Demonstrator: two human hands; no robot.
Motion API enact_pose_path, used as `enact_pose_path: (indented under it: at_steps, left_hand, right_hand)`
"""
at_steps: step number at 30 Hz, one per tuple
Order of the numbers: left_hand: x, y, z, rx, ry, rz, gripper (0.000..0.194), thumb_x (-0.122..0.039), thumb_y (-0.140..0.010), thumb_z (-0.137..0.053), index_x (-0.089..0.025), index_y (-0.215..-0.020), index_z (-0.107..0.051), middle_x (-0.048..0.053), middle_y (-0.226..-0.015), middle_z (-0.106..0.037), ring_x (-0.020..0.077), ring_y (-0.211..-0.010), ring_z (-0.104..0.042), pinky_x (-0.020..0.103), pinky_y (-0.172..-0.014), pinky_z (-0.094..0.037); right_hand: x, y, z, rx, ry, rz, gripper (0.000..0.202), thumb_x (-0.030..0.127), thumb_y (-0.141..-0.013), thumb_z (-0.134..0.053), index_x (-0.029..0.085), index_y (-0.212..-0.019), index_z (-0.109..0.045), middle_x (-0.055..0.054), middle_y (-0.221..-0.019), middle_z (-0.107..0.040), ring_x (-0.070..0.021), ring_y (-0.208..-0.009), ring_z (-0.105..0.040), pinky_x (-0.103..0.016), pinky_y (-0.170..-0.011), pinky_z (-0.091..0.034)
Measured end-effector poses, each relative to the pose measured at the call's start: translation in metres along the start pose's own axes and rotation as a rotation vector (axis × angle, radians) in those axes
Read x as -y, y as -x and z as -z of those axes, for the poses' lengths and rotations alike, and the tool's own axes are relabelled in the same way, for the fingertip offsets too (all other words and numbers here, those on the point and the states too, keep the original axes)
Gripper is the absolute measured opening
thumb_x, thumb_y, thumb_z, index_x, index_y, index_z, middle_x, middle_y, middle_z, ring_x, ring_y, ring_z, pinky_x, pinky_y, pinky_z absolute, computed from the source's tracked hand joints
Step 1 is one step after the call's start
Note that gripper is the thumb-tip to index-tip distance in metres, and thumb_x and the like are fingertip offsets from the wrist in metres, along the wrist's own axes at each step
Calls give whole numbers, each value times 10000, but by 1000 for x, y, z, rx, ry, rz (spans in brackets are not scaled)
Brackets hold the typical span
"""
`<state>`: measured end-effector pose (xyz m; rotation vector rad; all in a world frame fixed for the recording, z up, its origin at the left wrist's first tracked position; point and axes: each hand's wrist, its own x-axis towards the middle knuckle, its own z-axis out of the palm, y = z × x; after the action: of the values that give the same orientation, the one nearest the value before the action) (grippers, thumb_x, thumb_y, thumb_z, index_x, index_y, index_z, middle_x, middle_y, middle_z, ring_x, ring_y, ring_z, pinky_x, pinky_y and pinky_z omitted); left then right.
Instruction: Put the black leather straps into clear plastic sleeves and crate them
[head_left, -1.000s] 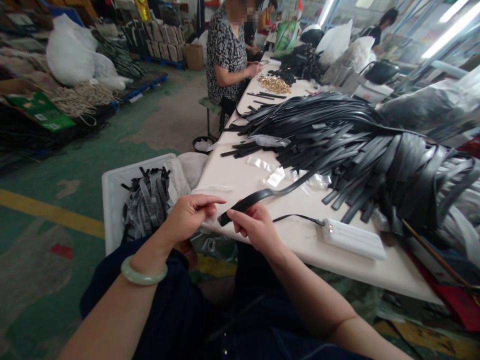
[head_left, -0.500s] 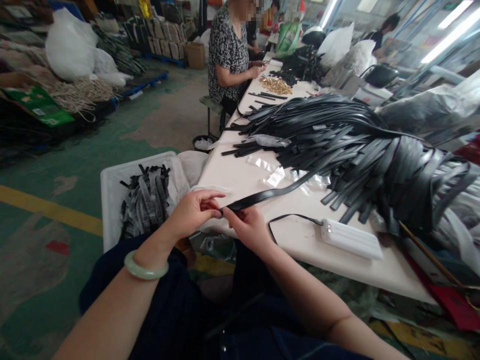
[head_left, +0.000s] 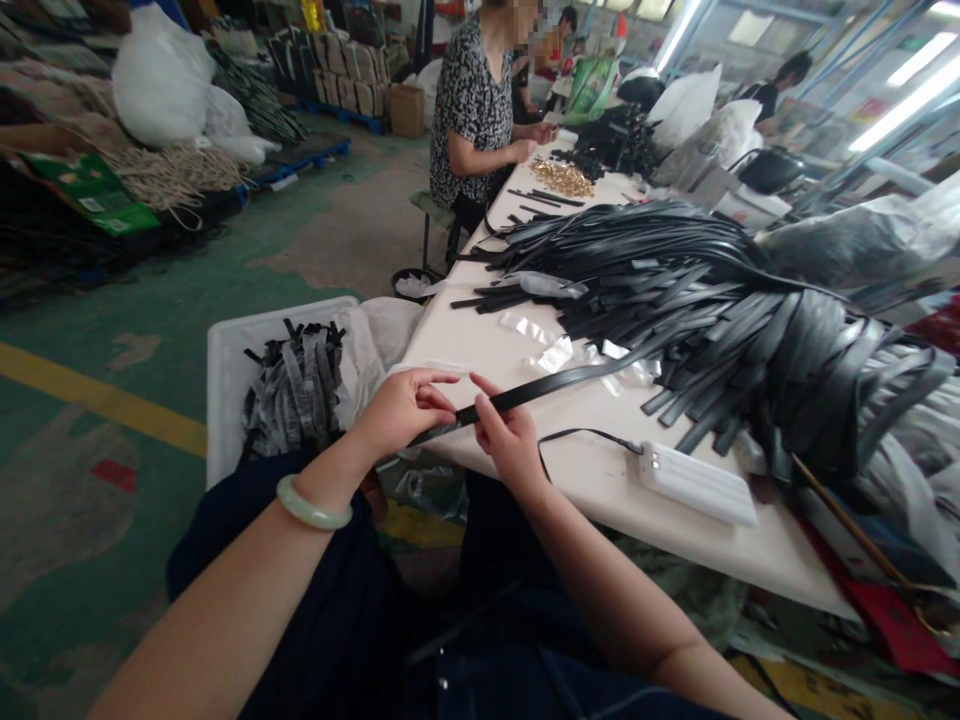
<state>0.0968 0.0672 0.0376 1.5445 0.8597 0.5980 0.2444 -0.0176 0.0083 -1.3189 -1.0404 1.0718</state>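
A flat black strap [head_left: 551,384] runs from the big heap of black straps [head_left: 660,270] to my two hands at the table's near edge. My left hand [head_left: 409,408], below a pale green bangle [head_left: 313,503], pinches the strap close to its end. A short piece of the strap sticks out beneath those fingers. Just to the right, my right hand [head_left: 508,435] grips the same strap between thumb and fingers, with its index finger raised. Whether the strap's end carries anything is too small to tell.
Left of the table stands a white bin [head_left: 217,400] holding wrapped straps [head_left: 296,385]. On the white table [head_left: 450,345] lie clear plastic scraps [head_left: 555,353], a white power bank [head_left: 697,485] with a cable, and gold-coloured pieces [head_left: 562,178]. A co-worker [head_left: 476,110] sits farther along.
My hands have moved slightly apart along the strap. A short end now shows below my left fingers, and my right index finger has lifted. The view has shifted slightly.
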Motion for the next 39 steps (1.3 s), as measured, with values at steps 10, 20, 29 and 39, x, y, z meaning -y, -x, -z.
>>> enact_pose_path:
  at_steps: [10,20,29,39]
  left_hand:
    - [-10,27,9,776,-64,217,498,-609,-859,-493,-159,-673,-600,28,-583,-626,149,-535,-593,232,-522,-453]
    - [21,93,-3,601,4,307,513,-672,-858,-434,-164,-850,-505,-20,-735,-464,95,-603,-405,204,-543,-360]
    - [25,86,-3,473,-140,169,563,-610,-914,-352,-119,-976,-622,11,-728,-500,142,-671,-463,239,-606,-405]
    - [14,72,-24,469,-139,23,595,-591,-931,-320,-104,-914,-661,12,-691,-503,133,-640,-460,231,-586,-399]
  right_hand:
    - [15,26,19,203,-40,58,324,436,-884,-605,161,-1019,-709,24,-554,-554,-68,-420,-467,-180,-396,-332]
    - [25,56,35,218,-11,13,283,413,-933,-536,159,-900,-654,48,-491,-493,-48,-351,-376,-171,-336,-230]
    - [44,42,59,123,436,350,171,284,-931,-544,161,-940,-663,22,-593,-563,-88,-496,-520,-199,-476,-405]
    - [47,51,54,25,614,552,127,219,-917,-552,178,-921,-672,-26,-741,-696,-125,-572,-628,-238,-578,-511]
